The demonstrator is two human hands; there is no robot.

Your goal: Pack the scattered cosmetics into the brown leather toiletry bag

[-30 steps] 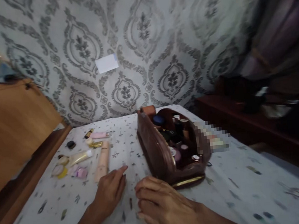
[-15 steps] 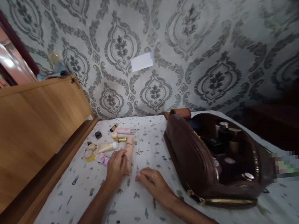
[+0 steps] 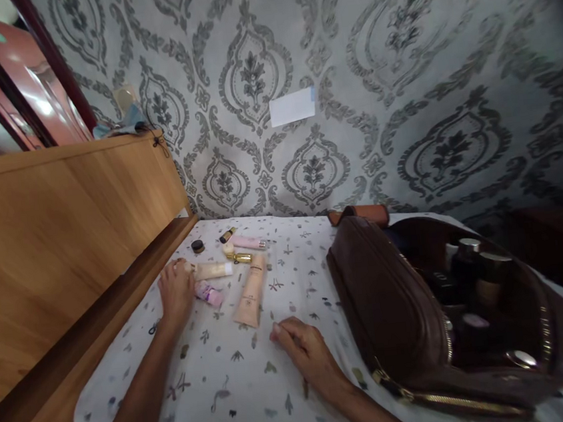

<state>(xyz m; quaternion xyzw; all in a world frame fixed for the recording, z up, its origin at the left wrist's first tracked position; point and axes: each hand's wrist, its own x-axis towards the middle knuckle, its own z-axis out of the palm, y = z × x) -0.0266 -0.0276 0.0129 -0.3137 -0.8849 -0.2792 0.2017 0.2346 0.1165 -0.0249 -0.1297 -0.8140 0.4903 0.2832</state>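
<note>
R hand (image 3: 309, 356) nearest, fingers loosely curled, palm hidden, can't tell if empty. L hand (image 3: 176, 292) nr cloth's (image 3: 252, 385) L edge, fingers bent, grip likewise hidden. Just beside: purple tube (image 3: 210, 295), then cream tube (image 3: 212, 270), prob. light, soft, slick; best pinched at stiffer white cap (image 3: 228, 268).

The light is soft and rather dim, brightest over the middle of the wall (image 3: 316, 59) and the white cloth (image 3: 250, 395), and it fades to near black along the far right edge. A hard white glare sits on the red door (image 3: 19, 64) at far left. Inside the brown bag (image 3: 391, 300) deep shadow swallows detail, though its zipper (image 3: 467, 401) glints. The wide lens stretches the bag and the wallpaper toward the right. Fine print on the peach tube (image 3: 251, 293) is too soft to read.
</note>
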